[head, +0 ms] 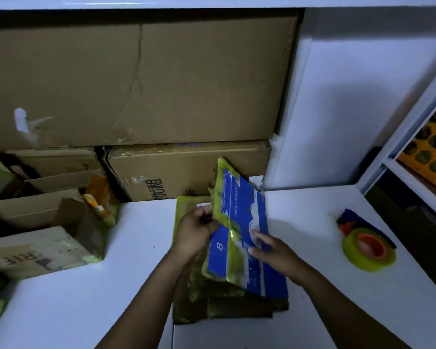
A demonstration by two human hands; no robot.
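Observation:
A blue and white printed flat carton (239, 210) wrapped partly in yellow-green tape stands tilted over a flattened brown cardboard piece (227, 303) on the white table (312, 298). My left hand (194, 233) grips the carton's left edge, fingers curled round it. My right hand (275, 253) lies on the carton's blue face with fingers spread and fairly straight. A figure 8 is printed on the blue panel.
A roll of yellow-green tape (369, 250) with an orange core sits at the right, beside a dark blue tool (350, 220). Large cardboard boxes (136, 81) are stacked behind, smaller open boxes (40, 222) at the left. A white shelf unit (413, 147) stands at the right.

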